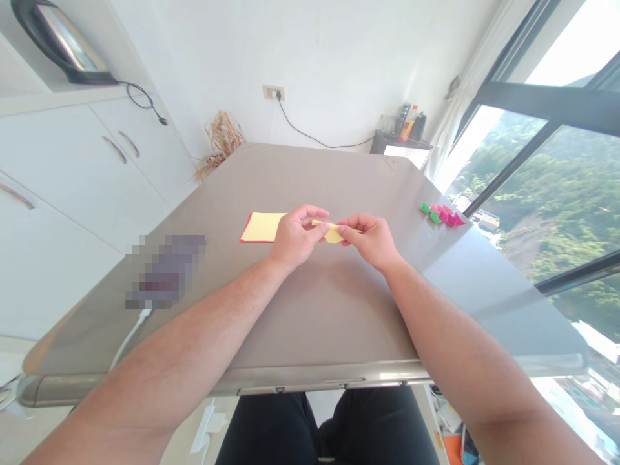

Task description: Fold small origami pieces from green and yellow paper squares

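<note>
Between my two hands is a small folded piece of yellow paper (333, 235), held just above the table. My left hand (299, 237) pinches its left end with thumb and fingers. On the other side, my right hand (369, 237) grips the right end, thumb on top. Fingers cover part of the folds. Just left of my left hand lies a stack of yellow paper sheets (263, 227) with a red edge showing along its left and bottom sides; my wrist hides its right part.
Several folded pink and green paper pieces (443, 214) sit at the table's right side by the window. A blurred-out dark device (167, 271) with a white cable (130, 339) lies on the left. Bottles (408, 123) stand on a small cabinet behind the grey table (310, 323).
</note>
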{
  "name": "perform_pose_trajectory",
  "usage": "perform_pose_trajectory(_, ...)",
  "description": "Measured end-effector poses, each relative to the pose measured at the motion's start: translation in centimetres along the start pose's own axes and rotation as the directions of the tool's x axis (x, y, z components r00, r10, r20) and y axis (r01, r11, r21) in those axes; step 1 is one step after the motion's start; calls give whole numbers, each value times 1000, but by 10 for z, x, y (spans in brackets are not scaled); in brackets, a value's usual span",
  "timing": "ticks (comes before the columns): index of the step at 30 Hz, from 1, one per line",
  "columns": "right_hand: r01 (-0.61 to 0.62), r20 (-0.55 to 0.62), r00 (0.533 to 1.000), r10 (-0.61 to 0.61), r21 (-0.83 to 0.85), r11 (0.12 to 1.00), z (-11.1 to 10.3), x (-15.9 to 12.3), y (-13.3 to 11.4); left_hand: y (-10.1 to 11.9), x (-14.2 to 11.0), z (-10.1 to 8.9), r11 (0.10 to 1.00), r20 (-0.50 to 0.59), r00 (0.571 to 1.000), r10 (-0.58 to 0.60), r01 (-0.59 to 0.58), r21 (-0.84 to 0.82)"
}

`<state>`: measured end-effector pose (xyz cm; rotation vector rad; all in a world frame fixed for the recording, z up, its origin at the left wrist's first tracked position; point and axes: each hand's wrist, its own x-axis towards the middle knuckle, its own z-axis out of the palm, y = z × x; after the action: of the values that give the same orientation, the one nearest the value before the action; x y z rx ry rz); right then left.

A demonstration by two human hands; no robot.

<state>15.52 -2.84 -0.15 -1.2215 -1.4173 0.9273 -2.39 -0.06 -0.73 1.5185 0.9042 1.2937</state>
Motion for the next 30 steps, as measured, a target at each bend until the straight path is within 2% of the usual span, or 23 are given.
perform_pose_trajectory(3, -6, -20, 1000, 5, -74, 997, 1, 0, 1, 0, 0, 0, 999, -3, 1000, 5, -5, 38)
perform_pose_trajectory(8, -12, -37, 999, 8, -120, 993, 3, -1, 0, 2, 0, -2, 992, 56, 994, -92, 86, 89)
perform_pose_trajectory(12, 2, -41, 999, -9, -155, 988, 5, -1, 1, 6, 0, -2, 987, 56, 991, -118, 111, 116)
perform_pose_trajectory(27, 63, -66, 995, -78, -207, 976, 9, -4, 0, 5, 0, -2, 980, 92, 990, -103, 85, 181)
perform_pose_trajectory(30, 82, -86, 991, -105, -236, 968, 9, -4, 0, 4, 1, -1, 990, 87, 990, -109, 100, 103)
